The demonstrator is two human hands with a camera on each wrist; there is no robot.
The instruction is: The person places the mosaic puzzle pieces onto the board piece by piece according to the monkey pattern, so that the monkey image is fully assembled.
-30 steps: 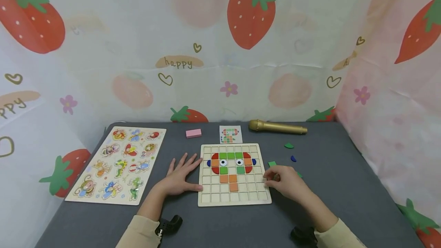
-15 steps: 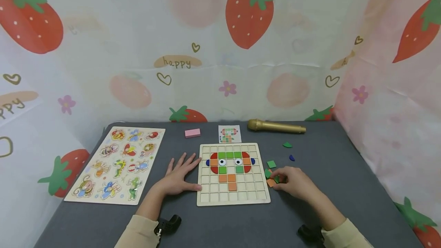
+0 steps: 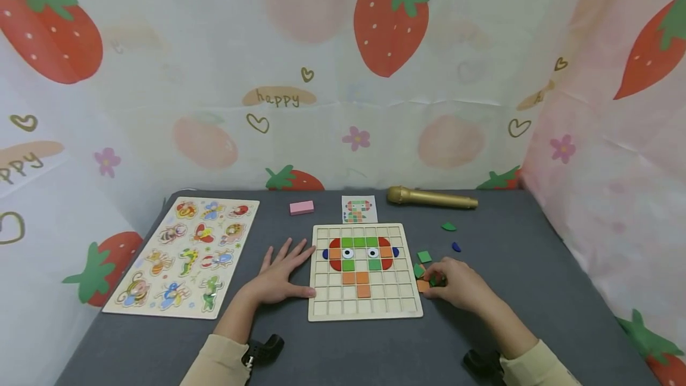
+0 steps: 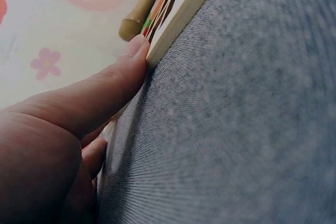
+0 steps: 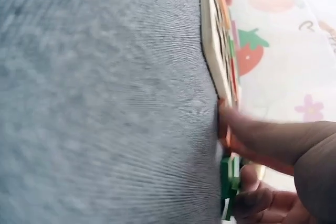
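Note:
A wooden grid board [image 3: 334, 308] lies on the table, with red, green, orange and blue pieces and two eye pieces set in its upper and middle cells. My left hand [image 3: 281, 279] lies flat at its left side, fingers spread; in the left wrist view the thumb [image 4: 113, 80] touches the board's edge. Just right of the board, my right hand [image 3: 458, 283] pinches an orange tile [image 3: 423, 286] with thumb and curled fingers. Green tiles [image 5: 230, 174] sit beside those fingers in the right wrist view. The palm partly hides this small pile.
A pattern card [image 3: 359, 209] lies behind the board. Nearby are a pink block [image 3: 301, 207] and a gold microphone [image 3: 432, 198]. An insect puzzle board [image 3: 182, 258] lies at left. Loose green [image 3: 449, 227] and blue pieces [image 3: 456, 247] lie at right.
My right hand has shifted right, away from the board's edge, uncovering orange and green tiles. Over the last half second it has hardly moved. My left hand stays in place.

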